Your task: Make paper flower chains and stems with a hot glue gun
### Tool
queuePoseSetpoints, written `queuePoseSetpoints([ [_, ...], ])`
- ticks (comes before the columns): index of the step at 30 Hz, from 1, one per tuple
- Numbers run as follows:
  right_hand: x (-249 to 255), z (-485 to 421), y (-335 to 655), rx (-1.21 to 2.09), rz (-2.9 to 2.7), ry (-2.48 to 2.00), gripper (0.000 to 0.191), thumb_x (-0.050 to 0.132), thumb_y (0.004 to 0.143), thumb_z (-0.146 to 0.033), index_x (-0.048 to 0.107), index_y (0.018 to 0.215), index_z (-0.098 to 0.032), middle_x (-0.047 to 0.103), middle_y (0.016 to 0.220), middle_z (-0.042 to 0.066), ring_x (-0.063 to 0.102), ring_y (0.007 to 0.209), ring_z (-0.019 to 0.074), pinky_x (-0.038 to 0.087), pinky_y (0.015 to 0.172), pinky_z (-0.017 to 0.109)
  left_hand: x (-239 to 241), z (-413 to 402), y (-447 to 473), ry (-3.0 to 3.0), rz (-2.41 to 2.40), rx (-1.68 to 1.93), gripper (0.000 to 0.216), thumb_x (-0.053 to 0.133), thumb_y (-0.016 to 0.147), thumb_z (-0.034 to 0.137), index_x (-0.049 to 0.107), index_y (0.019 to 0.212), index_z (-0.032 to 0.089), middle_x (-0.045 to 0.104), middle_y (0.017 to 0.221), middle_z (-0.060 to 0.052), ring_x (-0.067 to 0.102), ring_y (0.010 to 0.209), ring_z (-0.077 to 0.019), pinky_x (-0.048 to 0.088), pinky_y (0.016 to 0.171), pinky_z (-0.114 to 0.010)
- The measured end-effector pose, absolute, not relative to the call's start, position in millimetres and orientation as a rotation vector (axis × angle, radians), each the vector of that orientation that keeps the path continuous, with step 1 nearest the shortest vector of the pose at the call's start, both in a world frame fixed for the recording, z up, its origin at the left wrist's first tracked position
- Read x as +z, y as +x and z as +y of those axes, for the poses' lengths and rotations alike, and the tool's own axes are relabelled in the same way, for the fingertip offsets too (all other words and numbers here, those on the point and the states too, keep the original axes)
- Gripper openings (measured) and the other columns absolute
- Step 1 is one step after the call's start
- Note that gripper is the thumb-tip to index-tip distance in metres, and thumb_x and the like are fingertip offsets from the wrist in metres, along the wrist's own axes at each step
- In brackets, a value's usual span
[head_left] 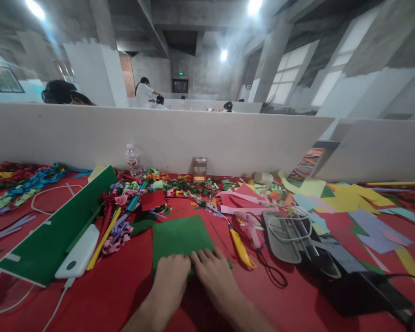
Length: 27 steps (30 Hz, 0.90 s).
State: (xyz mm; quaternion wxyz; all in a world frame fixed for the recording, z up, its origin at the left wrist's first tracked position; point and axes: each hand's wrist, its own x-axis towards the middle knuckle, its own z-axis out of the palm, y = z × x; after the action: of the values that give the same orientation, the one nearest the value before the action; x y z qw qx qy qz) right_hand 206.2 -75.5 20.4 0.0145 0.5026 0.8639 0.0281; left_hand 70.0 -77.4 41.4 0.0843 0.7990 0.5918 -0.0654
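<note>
A sheet of green paper (181, 235) lies on the red tabletop in front of me. Both hands are at its near edge, close together. My left hand (173, 276) has its fingers curled in on that edge, and its thumb is hidden. Beside it, my right hand (214, 272) bends its fingers over the same edge, closed on the paper. A small green bit sticks out to the right of it. What lies under the palms cannot be seen. A yellow-handled utility knife (242, 249) rests right of the sheet, near a pink glue gun (249, 228).
A white power strip (79, 253) and a tilted green board (55, 235) stand left. Paper flowers (117, 237) and scraps lie behind the sheet. At right are a grey tray (280, 240), a black device (366, 293) and coloured paper (383, 230). A bottle (133, 161) stands by the white partition (180, 133).
</note>
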Motion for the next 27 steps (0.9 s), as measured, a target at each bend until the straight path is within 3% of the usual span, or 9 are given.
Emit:
queuePoseSetpoints([
  [5,41,-65,207,-0.125,2.641,1.531,0.029,0.062,0.084,-0.006,0.059,0.109,-0.02,0.076,0.094,0.007,0.072,0.087,0.0245,0.042,0.075,0.032,40,-76,69,2.434,1.908,-0.072,0.028,0.049,0.093,0.006,0.069,0.11,0.016,0.072,0.1,-0.015,0.07,0.098,-0.027,0.051,0.08,-0.033],
  [9,39,-63,207,0.04,2.708,1.559,0.022,0.053,0.092,-0.006,0.06,0.109,-0.018,0.073,0.105,0.012,0.069,0.101,0.0266,0.044,0.082,0.035,43,-73,62,2.398,1.87,-0.167,0.033,0.051,0.091,0.004,0.066,0.116,0.018,0.073,0.095,-0.012,0.072,0.088,-0.0247,0.051,0.073,-0.031],
  [13,36,-60,209,-0.122,2.661,1.58,0.03,0.057,0.091,-0.01,0.059,0.118,-0.02,0.076,0.097,0.009,0.072,0.09,0.0237,0.044,0.074,0.031,43,-72,64,2.494,1.915,-0.021,0.029,0.054,0.091,0.009,0.066,0.116,0.017,0.072,0.098,-0.015,0.069,0.099,-0.026,0.05,0.082,-0.033],
  [16,41,-58,210,-0.221,2.675,1.5,0.032,0.068,0.085,-0.02,0.06,0.117,-0.023,0.076,0.1,0.006,0.073,0.091,0.0243,0.043,0.067,0.03,40,-69,66,2.449,1.886,-0.094,0.025,0.053,0.091,0.008,0.068,0.109,0.016,0.072,0.094,-0.015,0.07,0.095,-0.0259,0.05,0.08,-0.033],
  [19,44,-55,209,-0.038,2.681,1.499,0.022,0.059,0.09,-0.01,0.061,0.11,-0.019,0.074,0.105,0.009,0.071,0.097,0.0242,0.043,0.073,0.031,40,-65,63,2.371,1.828,-0.211,0.031,0.056,0.088,0.006,0.067,0.114,0.018,0.073,0.094,-0.012,0.072,0.089,-0.0253,0.052,0.076,-0.032],
  [21,44,-52,209,0.019,2.645,1.52,0.025,0.052,0.091,-0.003,0.061,0.11,-0.018,0.075,0.1,0.01,0.072,0.093,0.0237,0.043,0.075,0.032,43,-63,62,2.413,1.82,-0.185,0.037,0.055,0.088,0.005,0.066,0.12,0.019,0.073,0.102,-0.012,0.071,0.098,-0.0266,0.053,0.08,-0.035],
  [24,44,-46,212,-0.113,2.62,1.493,0.025,0.058,0.089,-0.01,0.061,0.111,-0.02,0.076,0.092,0.008,0.073,0.086,0.0235,0.041,0.068,0.03,48,-62,64,2.487,1.853,-0.13,0.037,0.045,0.093,0.003,0.066,0.12,0.017,0.072,0.111,-0.015,0.067,0.111,-0.0282,0.052,0.09,-0.039],
  [27,47,-44,213,-0.127,2.65,1.452,0.027,0.061,0.085,-0.01,0.06,0.11,-0.02,0.075,0.1,0.007,0.072,0.091,0.0237,0.04,0.066,0.029,51,-61,65,2.426,1.831,-0.205,0.037,0.044,0.092,0.001,0.068,0.117,0.015,0.073,0.105,-0.016,0.071,0.101,-0.028,0.055,0.082,-0.038],
])
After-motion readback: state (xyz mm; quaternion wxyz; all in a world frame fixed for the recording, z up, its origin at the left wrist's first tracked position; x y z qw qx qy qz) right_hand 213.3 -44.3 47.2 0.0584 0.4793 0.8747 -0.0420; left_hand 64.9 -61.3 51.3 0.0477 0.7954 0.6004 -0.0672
